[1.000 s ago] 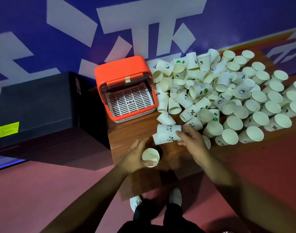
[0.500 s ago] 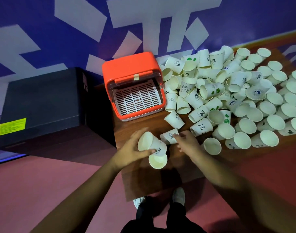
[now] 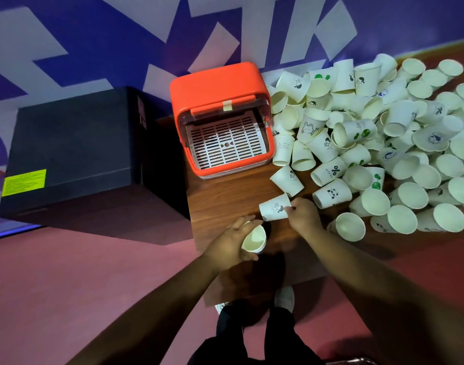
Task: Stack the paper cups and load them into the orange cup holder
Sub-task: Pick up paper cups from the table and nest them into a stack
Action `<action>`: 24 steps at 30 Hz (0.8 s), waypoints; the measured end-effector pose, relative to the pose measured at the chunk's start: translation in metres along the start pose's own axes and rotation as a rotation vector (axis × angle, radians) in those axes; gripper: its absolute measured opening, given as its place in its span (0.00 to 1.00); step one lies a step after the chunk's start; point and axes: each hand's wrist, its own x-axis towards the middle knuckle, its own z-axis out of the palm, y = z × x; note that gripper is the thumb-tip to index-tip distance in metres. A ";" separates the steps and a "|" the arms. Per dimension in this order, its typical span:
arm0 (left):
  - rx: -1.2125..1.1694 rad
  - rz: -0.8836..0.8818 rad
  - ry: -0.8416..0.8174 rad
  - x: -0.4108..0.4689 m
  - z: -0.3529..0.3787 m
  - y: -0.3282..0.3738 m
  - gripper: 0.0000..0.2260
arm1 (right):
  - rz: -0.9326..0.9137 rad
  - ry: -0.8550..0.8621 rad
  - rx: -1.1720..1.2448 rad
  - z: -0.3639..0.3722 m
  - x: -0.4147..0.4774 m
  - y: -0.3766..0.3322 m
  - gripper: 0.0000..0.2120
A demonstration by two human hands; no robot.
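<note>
1. The left hand (image 3: 229, 245) is curled round a white paper cup (image 3: 254, 238) whose open mouth faces up toward the camera. It is held over the near part of the brown wooden desk (image 3: 225, 196). Whether other cups are nested under it cannot be told.
2. The right hand (image 3: 303, 216) pinches a second white paper cup (image 3: 273, 210) by its right end. This cup has a small dark drawing and is turned on its side, just beside the left hand's fingertips. Whether it touches the desk cannot be told.
3. The orange plastic cup holder (image 3: 217, 85) stands at the far left corner of the desk, against the wall. Its front is open and shows a white slotted tray (image 3: 224, 143) inside.
4. A heap of loose white paper cups (image 3: 383, 143) covers the desk to the right of the holder. Some stand upright and many lie tipped over. Several have prints: a panda, a rabbit, green leaves.
5. A black box (image 3: 67, 143) with a yellow label (image 3: 24, 181) sits left of the desk, near the holder.
6. Behind is a blue wall (image 3: 94, 35) with white shapes, and below is a pink-red floor (image 3: 67, 285). The person's white shoes (image 3: 285, 297) show at the desk's near edge.
</note>
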 end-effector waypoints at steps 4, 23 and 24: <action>-0.087 -0.034 0.058 0.012 0.008 0.005 0.42 | -0.120 0.072 0.181 -0.024 -0.009 0.000 0.11; -0.017 -0.180 0.028 0.056 -0.009 0.012 0.28 | -0.468 -0.095 -0.110 -0.061 -0.073 0.017 0.41; -0.013 -0.210 0.048 0.058 -0.014 0.009 0.26 | -0.486 -0.104 -0.194 -0.054 -0.073 0.017 0.42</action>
